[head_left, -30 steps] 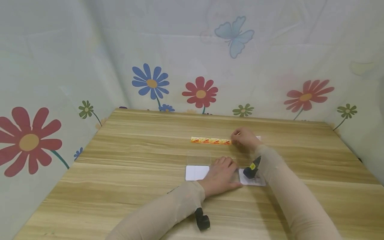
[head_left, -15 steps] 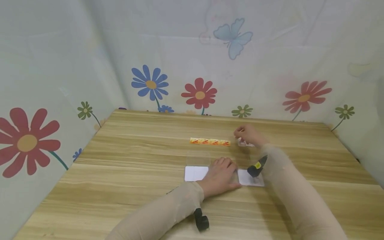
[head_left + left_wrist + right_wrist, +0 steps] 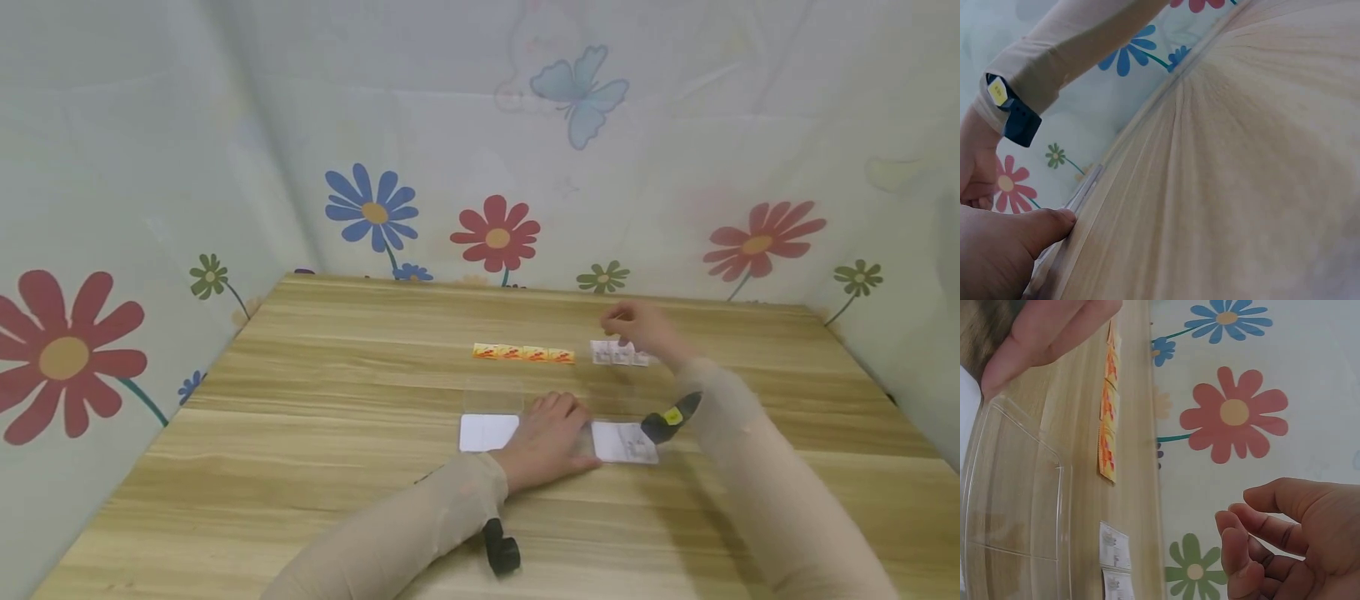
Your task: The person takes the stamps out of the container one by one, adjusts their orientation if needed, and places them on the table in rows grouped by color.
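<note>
Right hand (image 3: 647,332) shifted rightward, 4 yellow pieces (image 3: 534,354), 3 white pieces (image 3: 622,354)

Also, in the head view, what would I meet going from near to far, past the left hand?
Black left-wrist camera, left hand, yellow-orange packets, red flower on the back curtain.

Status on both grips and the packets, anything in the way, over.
Left grip resting between two white rectangles, blocking view beneath. Right grip looks empty, near white printed packets. Four yellow packets in a row, left of those.
</note>
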### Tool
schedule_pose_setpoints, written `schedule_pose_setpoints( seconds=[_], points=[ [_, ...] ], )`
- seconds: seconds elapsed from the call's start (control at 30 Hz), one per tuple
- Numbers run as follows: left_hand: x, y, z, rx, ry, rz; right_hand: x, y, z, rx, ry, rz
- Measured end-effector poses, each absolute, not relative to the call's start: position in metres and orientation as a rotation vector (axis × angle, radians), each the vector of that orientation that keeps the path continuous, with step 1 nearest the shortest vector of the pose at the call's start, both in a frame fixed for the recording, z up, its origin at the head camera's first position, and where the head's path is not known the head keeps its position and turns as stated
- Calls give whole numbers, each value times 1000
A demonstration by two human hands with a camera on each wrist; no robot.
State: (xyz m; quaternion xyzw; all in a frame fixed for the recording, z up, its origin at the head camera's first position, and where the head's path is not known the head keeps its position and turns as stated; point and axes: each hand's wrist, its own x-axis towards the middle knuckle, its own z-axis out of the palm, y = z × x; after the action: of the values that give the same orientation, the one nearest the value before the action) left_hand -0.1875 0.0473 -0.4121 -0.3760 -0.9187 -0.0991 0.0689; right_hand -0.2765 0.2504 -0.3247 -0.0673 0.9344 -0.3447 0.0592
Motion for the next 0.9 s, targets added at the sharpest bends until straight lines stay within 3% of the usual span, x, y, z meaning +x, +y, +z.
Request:
schedule_pose_setpoints(
  seconds=[0.9],
  points=[
    [-188,46,-412,-1149,-2764,-334,-222,273,-309,-310,2925,-1112]
  ],
)
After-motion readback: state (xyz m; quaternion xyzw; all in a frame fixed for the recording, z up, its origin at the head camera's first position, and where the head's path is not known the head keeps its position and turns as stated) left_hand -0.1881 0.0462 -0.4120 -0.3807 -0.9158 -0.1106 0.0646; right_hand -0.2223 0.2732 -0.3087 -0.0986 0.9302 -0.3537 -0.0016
